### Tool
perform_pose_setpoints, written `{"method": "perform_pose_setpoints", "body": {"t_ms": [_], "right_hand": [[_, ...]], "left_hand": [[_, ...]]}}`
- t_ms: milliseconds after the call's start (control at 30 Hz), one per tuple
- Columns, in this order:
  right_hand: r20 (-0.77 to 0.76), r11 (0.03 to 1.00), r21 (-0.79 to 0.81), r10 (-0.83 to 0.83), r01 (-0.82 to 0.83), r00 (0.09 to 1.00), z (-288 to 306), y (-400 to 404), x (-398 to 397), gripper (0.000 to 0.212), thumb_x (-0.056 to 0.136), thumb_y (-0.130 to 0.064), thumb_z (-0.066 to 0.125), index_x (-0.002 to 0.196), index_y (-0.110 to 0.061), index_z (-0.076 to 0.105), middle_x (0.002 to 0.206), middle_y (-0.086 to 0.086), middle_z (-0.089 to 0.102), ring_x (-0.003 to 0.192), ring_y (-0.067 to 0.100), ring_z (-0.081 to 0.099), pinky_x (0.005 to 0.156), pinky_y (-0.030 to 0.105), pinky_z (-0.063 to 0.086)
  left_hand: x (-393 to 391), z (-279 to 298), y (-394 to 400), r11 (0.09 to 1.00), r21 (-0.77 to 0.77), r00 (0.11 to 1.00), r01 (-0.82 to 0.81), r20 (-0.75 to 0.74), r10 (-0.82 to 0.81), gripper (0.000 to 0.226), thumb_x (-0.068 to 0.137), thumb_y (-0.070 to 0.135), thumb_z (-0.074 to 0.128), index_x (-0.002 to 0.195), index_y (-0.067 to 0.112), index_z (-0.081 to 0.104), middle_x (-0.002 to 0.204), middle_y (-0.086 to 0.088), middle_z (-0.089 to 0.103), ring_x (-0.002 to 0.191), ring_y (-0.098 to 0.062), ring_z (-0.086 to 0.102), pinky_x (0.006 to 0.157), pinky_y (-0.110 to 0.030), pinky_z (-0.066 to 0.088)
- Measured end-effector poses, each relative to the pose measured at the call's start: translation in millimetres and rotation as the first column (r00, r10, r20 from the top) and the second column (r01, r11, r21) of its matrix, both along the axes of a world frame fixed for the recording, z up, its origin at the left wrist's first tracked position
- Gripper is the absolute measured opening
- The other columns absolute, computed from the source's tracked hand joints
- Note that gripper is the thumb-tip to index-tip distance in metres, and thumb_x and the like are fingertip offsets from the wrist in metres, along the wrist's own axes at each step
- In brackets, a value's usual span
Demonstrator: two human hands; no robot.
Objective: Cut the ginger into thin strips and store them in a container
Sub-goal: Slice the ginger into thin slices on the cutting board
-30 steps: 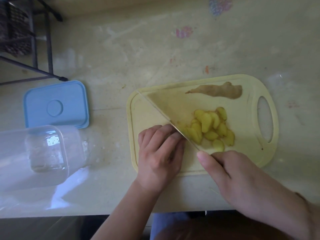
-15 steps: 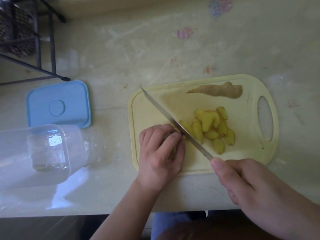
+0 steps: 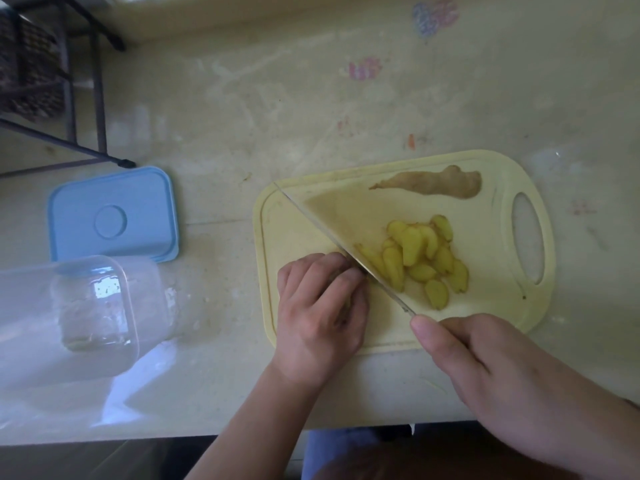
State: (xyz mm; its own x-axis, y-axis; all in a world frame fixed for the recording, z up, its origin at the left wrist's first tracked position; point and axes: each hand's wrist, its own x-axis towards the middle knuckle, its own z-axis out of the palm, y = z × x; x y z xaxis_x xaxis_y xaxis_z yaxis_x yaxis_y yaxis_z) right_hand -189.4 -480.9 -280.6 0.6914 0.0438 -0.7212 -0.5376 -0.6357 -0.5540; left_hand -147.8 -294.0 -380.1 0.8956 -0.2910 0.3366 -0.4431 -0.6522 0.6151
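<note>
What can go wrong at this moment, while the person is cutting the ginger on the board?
1. The left hand holds the piece with its fingertips right against the knife; a slip might cut them.
2. The slices lie piled beside the blade, so the next stroke may push some toward the board edge.
3. The container lies on its side near the table edge; an elbow might knock it off.

One head-worn wide-angle view looks steeply down — close over the cutting board (image 3: 502,174) near the table's (image 3: 242,98) front edge, floor showing far left — no second view.
</note>
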Motion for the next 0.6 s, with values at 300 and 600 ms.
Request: {"method": "perform_pose_setpoints", "body": {"t_ms": [300,600], "right_hand": [[0.035,1.0,0.008,-0.002,0.001,0.999,-12.4,15.1,14.2,0.074,0.074,-0.086,0.016,0.053,-0.018,0.037,0.04,-0.006,0.04,0.043,0.01,0.038,0.053,0.026,0.037],[0.097,0.999,0.046,0.0,-0.005,0.995,-18.6,13.2,18.1,0.07,0.072,-0.082,0.016,0.056,-0.018,0.038,0.045,-0.005,0.039,0.047,0.01,0.036,0.053,0.026,0.035]], "left_hand": [[-0.3,-1.6,0.2,1.0,-0.015,1.0,-0.007,0.016,0.007,0.005,0.087,0.008,0.072,0.087,0.005,0.077,0.1,-0.004,0.071,0.087,-0.027,0.066,0.077,-0.043,0.048],[-2.0,-4.8,0.2,1.0,0.016,1.0,0.009,0.027,-0.01,0.005,0.092,0.013,0.069,0.093,0.012,0.074,0.103,-0.004,0.071,0.082,-0.028,0.061,0.075,-0.046,0.046]]}}
